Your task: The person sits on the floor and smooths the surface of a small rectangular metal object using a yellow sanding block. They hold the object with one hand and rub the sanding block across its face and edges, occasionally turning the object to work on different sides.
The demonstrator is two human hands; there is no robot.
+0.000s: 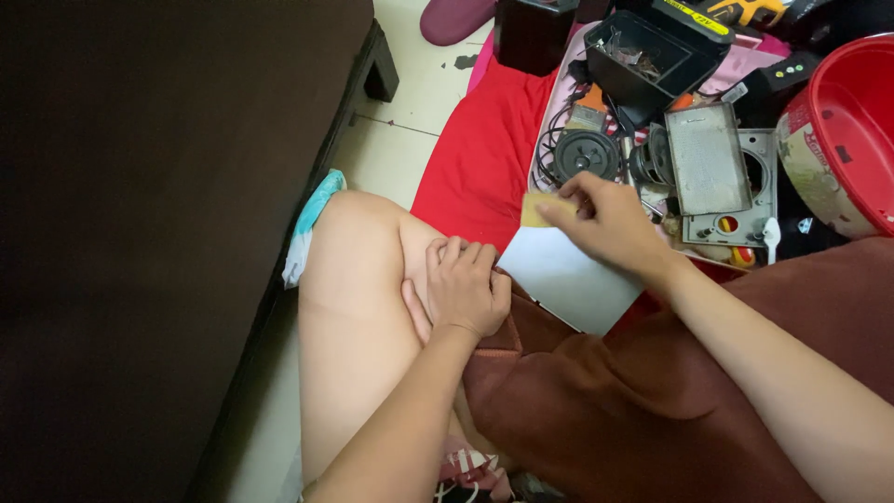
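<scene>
Right now your right hand (pixel 610 224) pinches a small tan rectangular card (pixel 538 210) between thumb and fingertips, holding it just above the upper corner of a flat pale blue-white sheet (pixel 568 279) that lies across your lap on the reddish-brown cloth (pixel 633 391). Your left hand (pixel 461 289) rests palm down on your bare knee, fingers loosely curled and holding nothing. Just beyond the card, a shallow pink tray (pixel 540 140) holds a round black loudspeaker cone (pixel 585 155), a grey metal grille plate (pixel 706 158) and a grey plastic panel with coloured buttons (pixel 736 219). An open black plastic box (pixel 652 56) stands at the tray's far end with small metal parts inside. A red plastic basin (pixel 852 121) sits to the right.
</scene>
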